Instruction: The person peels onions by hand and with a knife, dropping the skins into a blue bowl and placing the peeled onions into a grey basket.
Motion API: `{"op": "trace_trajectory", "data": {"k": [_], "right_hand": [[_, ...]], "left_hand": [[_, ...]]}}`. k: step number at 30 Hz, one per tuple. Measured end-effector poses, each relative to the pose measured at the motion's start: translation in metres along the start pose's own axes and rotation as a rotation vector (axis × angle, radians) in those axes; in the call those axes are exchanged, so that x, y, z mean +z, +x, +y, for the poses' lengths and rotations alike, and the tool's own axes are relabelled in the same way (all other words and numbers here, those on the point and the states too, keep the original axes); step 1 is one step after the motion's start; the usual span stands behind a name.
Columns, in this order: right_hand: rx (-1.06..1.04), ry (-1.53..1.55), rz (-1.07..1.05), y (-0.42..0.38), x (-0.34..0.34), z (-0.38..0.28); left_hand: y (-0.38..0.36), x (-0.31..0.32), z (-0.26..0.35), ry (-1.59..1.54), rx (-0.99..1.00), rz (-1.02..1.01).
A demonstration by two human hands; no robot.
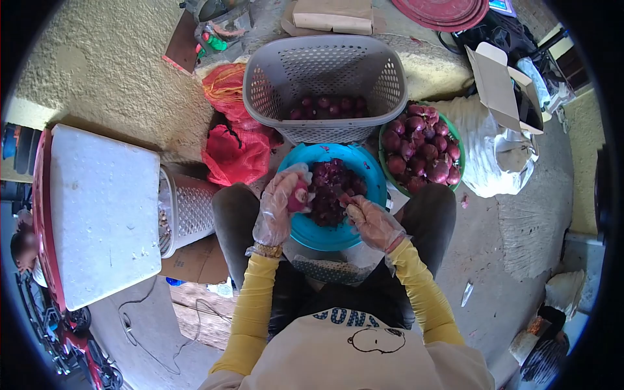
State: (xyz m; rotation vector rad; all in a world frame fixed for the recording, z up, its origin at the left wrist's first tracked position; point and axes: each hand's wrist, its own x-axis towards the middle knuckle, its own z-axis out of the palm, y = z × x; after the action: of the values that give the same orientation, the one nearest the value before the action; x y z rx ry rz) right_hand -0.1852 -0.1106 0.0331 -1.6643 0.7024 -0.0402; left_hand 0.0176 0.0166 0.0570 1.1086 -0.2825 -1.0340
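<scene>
My left hand (278,207), in a clear plastic glove, is closed around a red onion (299,197) over the left side of a blue basin (304,229). My right hand (374,223), gloved the same way, is over the basin's right side. Its fingers are pinched together, and what they hold is too small to make out. Dark purple onion skins and pieces (330,188) lie in the basin, between my knees. Close by on the right, a green-rimmed basin (462,153) is heaped with whole red onions (426,151).
Beyond the blue basin stands a grey perforated basket (325,55) with onions (328,106) at its bottom. A red mesh sack (237,156) lies left of it. A white foam lid (104,214) and a white basket (188,208) are at left; a white sack (484,149) is at right.
</scene>
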Motion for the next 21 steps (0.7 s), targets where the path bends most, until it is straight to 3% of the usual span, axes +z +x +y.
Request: {"op": "trace_trajectory", "data": {"k": [2,4,6,10,12,13,15,19,21], "right_hand": [[-0.026,-0.11,0.0,0.006,-0.003,0.009],[-0.047,-0.216,0.003,0.008,-0.008,0.012],[-0.223,-0.627,0.137,0.012,-0.013,0.012],[-0.108,-0.481,0.091,0.03,-0.022,0.016],[0.048,0.003,-0.025,0.04,-0.022,0.014],[0.051,0.002,-0.026,0.039,-0.024,0.008],[-0.007,-0.341,0.048,0.034,-0.03,-0.007],[0.048,-0.309,-0.028,0.036,-0.032,-0.002],[0.043,-0.27,-0.041,0.038,-0.031,0.009]], "left_hand": [[-0.002,-0.001,0.007,0.221,-0.113,-0.042],[-0.004,-0.005,0.008,0.236,-0.148,-0.087],[-0.003,-0.005,0.009,0.391,-0.231,-0.152],[0.005,0.0,0.006,0.57,-0.147,-0.375],[0.01,0.01,-0.002,0.943,-0.049,-0.442],[0.01,0.015,-0.005,0.94,-0.051,-0.441],[0.006,0.023,-0.01,1.158,0.023,-0.381],[0.007,0.021,-0.026,1.194,0.058,-0.371],[0.007,0.015,-0.038,1.292,0.203,-0.321]]}}
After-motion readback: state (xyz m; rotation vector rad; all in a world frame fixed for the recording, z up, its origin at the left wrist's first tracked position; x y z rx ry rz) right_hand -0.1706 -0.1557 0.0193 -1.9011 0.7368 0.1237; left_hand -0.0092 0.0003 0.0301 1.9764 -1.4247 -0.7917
